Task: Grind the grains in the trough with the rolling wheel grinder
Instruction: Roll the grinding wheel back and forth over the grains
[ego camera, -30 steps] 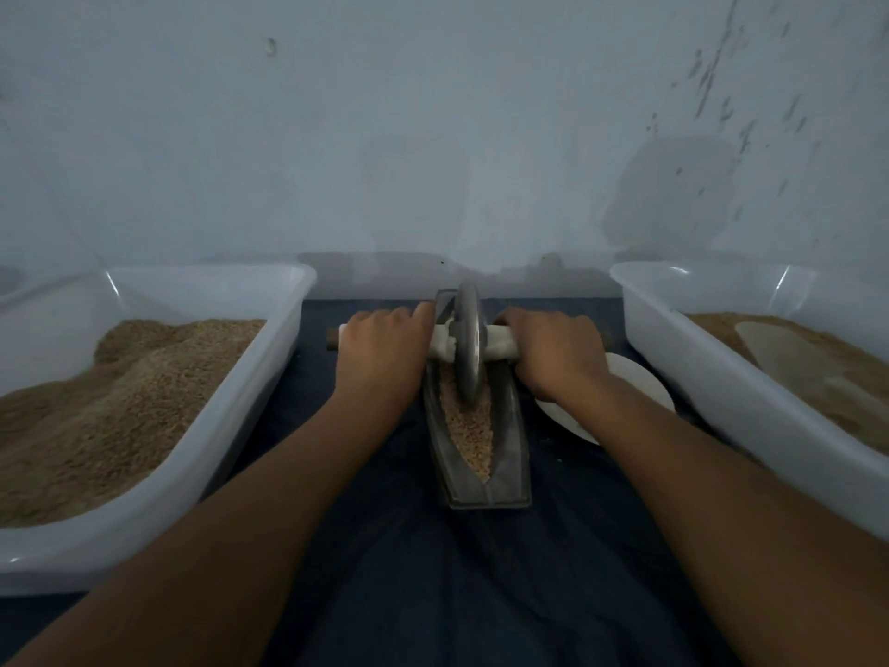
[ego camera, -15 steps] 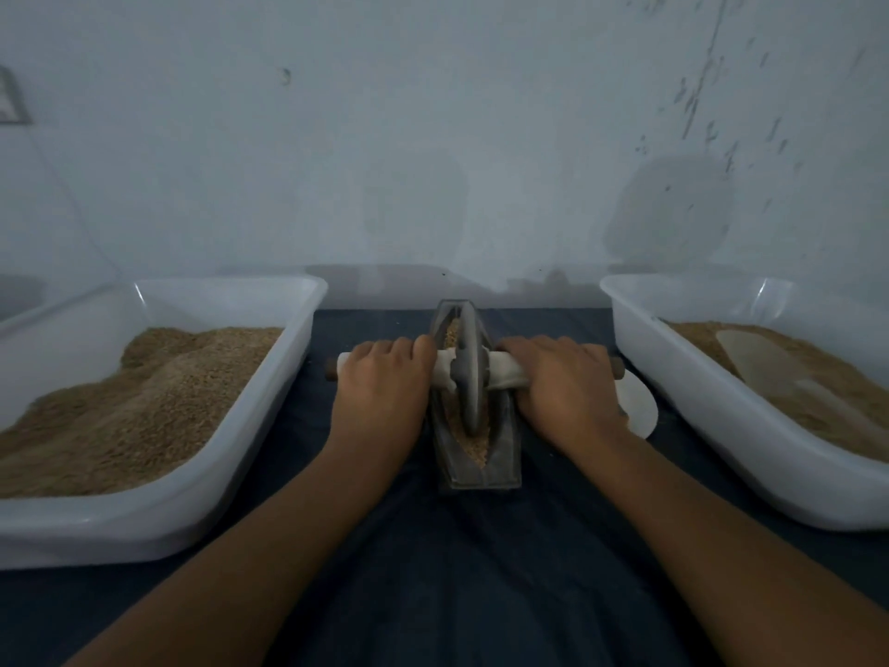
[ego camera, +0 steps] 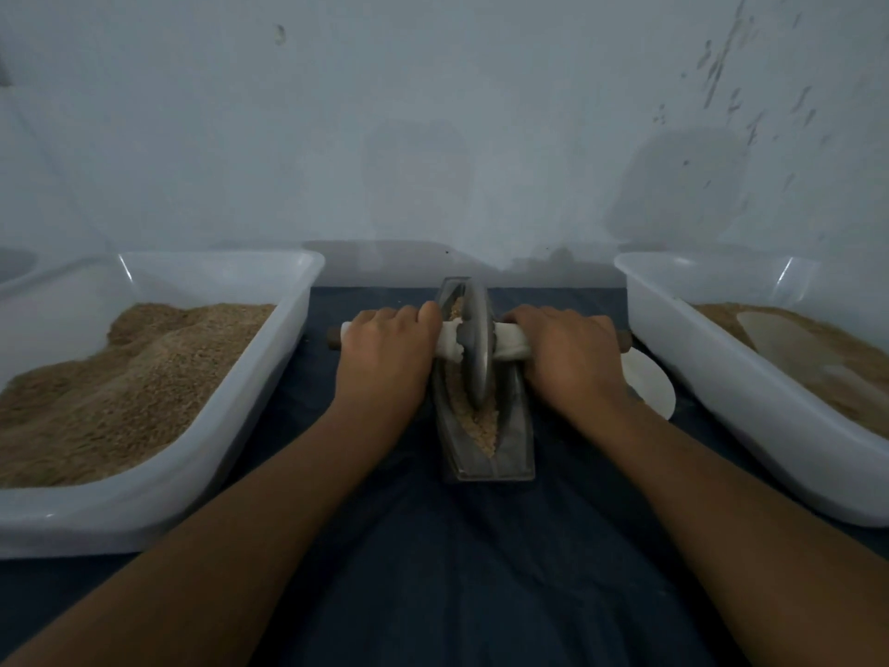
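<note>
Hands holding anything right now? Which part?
Both grip the rolling wheel grinder by its axle handle: left hand left of the wheel, right hand right of it.

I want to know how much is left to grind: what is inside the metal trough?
The trough holds pale crushed grains, seen near its close end and beside the wheel at the far end. The wheel hides whatever lies under it.

The wheel [ego camera: 476, 351] at centre frame is dull grey metal, smooth-faced. The trough [ego camera: 517, 438] below it is matt, scuffed metal. The tubs at left [ego camera: 158, 493] and right [ego camera: 731, 392] are glossy white plastic. A matt dark blue cloth [ego camera: 457, 570] covers the bench. The grains [ego camera: 483, 428] look coarse and dry.
</note>
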The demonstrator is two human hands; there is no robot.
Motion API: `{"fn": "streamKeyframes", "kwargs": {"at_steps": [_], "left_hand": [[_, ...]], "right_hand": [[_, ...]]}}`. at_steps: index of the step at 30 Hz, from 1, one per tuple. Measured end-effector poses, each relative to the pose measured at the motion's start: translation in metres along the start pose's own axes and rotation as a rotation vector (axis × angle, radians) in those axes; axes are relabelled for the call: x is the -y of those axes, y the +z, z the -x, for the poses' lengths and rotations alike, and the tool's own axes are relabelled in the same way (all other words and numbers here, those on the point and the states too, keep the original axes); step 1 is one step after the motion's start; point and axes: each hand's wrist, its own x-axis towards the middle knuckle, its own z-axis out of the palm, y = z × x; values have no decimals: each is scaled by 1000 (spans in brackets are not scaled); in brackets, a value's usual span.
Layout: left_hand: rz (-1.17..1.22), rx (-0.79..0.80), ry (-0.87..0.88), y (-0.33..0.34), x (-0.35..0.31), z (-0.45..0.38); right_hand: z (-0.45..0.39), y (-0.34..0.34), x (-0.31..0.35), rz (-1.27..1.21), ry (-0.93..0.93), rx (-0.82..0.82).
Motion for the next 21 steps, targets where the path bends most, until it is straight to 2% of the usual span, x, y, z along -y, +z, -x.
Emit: {"fn": "streamKeyframes", "kwargs": {"at_steps": [12, 17, 21], "left_hand": [[46, 4, -26, 32, 10, -29], [84, 15, -16, 38, 13, -40], [77, 4, -21, 36, 9, -44]], "right_hand": [[-45, 7, -2, 91, -19, 90], [-65, 0, 0, 111, -33, 253], [-66, 5, -3, 77, -5, 257]]}}
